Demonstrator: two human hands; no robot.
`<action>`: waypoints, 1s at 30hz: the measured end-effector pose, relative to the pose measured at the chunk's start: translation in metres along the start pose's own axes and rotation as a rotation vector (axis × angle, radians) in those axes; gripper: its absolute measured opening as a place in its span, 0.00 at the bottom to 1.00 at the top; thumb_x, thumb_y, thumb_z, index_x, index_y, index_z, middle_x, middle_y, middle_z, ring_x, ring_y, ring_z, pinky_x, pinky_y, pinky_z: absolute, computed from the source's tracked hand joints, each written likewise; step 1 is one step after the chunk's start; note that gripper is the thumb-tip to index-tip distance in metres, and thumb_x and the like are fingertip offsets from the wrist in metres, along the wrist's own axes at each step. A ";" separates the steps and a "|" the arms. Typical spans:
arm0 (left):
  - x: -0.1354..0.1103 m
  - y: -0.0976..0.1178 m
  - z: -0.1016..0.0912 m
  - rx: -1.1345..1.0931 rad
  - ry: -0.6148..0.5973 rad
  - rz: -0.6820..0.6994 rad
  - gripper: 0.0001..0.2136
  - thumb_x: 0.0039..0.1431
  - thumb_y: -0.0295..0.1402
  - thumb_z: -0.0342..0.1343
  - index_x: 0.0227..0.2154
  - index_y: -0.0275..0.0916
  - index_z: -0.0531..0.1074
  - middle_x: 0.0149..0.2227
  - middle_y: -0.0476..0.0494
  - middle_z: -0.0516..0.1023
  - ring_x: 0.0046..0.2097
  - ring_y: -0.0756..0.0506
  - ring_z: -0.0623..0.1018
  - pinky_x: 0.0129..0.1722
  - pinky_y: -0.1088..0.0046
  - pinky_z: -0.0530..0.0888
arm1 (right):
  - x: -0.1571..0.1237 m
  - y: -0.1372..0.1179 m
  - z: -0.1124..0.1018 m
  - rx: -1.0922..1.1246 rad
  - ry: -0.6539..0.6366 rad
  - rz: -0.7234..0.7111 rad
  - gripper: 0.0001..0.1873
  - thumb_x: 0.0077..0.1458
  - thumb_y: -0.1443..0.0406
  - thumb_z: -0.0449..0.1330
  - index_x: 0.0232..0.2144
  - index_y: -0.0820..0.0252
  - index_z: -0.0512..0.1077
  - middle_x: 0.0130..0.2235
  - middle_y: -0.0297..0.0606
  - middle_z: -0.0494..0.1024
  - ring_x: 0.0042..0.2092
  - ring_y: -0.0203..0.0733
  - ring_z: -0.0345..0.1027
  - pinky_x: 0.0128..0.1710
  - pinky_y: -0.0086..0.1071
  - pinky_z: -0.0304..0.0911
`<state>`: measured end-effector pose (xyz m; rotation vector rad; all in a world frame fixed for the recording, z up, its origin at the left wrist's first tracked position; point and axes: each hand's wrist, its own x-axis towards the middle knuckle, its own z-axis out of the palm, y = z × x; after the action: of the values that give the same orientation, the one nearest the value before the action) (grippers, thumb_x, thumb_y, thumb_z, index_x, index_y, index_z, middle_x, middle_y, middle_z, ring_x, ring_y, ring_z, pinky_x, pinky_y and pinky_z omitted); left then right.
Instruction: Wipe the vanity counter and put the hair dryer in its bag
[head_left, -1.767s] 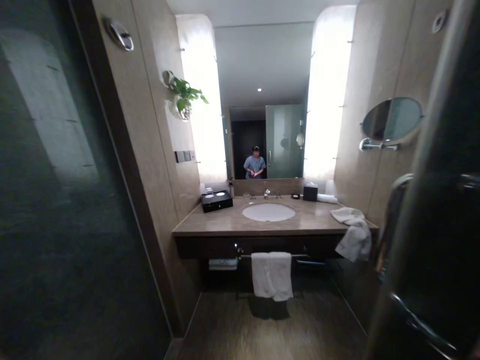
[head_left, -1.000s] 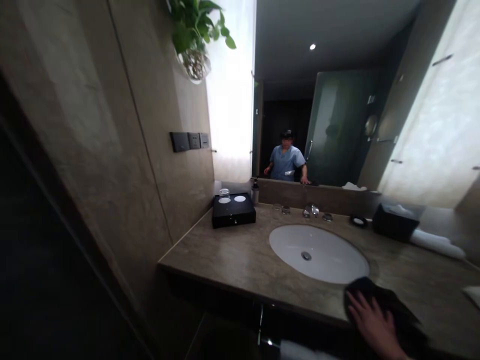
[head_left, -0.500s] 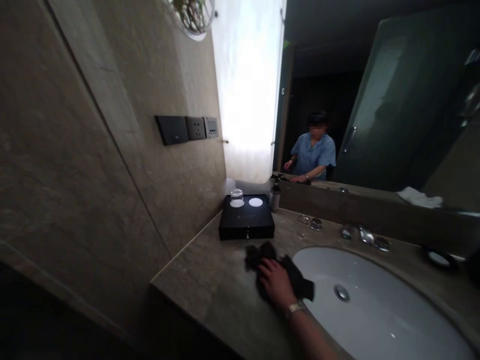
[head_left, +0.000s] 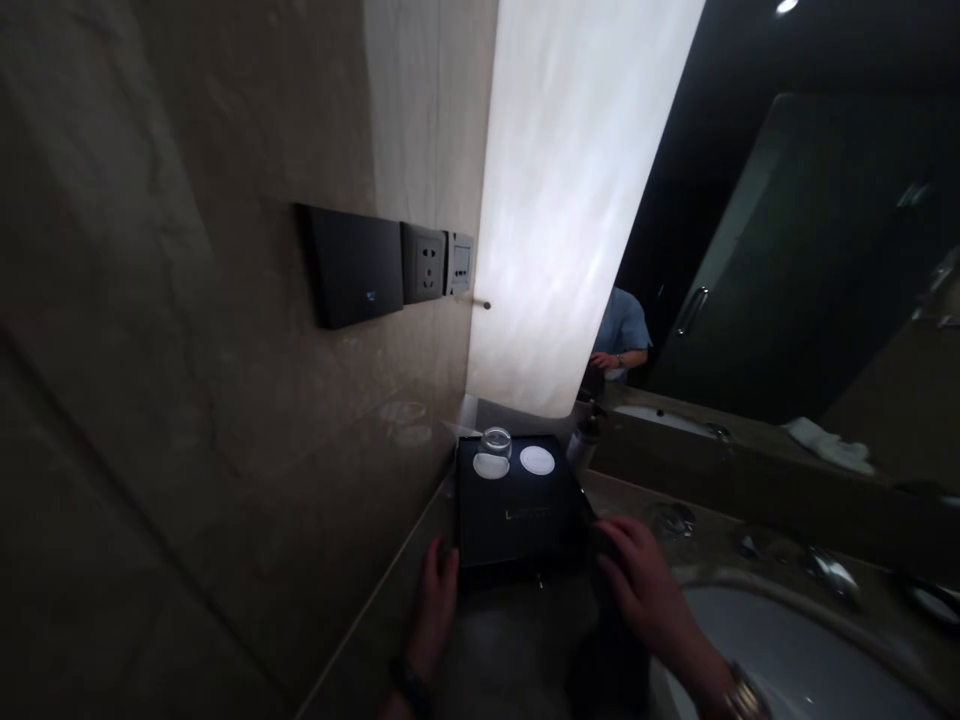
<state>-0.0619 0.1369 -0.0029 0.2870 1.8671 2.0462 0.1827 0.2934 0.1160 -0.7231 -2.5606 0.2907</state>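
Flanking the black box (head_left: 517,510), both hands' fingers (head_left: 442,562) touch its front corners.

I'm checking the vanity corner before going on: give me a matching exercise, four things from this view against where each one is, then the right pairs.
Things:
1. left hand
2. right hand
3. glass jar
4. wall socket

Places:
A. on the back left corner of the black box
B. on the wall above the counter, left of the lit panel
C. at the front left corner of the black box
D. at the front right corner of the black box, beside the sink

Pairs: 1-C, 2-D, 3-A, 4-B
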 end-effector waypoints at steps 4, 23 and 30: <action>0.030 -0.007 0.033 -0.025 -0.043 -0.061 0.34 0.62 0.50 0.45 0.62 0.26 0.61 0.67 0.21 0.65 0.67 0.31 0.68 0.68 0.51 0.66 | 0.088 -0.046 0.031 -0.161 -0.240 0.077 0.20 0.65 0.65 0.54 0.54 0.66 0.76 0.57 0.55 0.73 0.59 0.60 0.63 0.61 0.54 0.63; 0.045 0.023 0.023 0.468 -0.093 0.145 0.45 0.50 0.55 0.49 0.59 0.18 0.67 0.60 0.15 0.70 0.63 0.24 0.69 0.66 0.46 0.65 | 0.056 -0.066 0.061 -0.097 -0.290 -0.289 0.10 0.65 0.64 0.60 0.48 0.55 0.73 0.53 0.39 0.74 0.52 0.48 0.63 0.49 0.43 0.63; 0.048 0.032 0.022 0.579 -0.121 0.256 0.42 0.53 0.53 0.47 0.58 0.17 0.67 0.62 0.14 0.66 0.64 0.24 0.67 0.68 0.45 0.63 | 0.042 0.008 0.011 -0.320 -0.262 0.020 0.09 0.64 0.68 0.60 0.46 0.57 0.72 0.52 0.41 0.74 0.54 0.51 0.62 0.50 0.44 0.58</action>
<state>-0.1012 0.1732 0.0269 0.8116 2.4068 1.5318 0.1487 0.3220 0.1194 -0.8748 -2.8889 -0.0248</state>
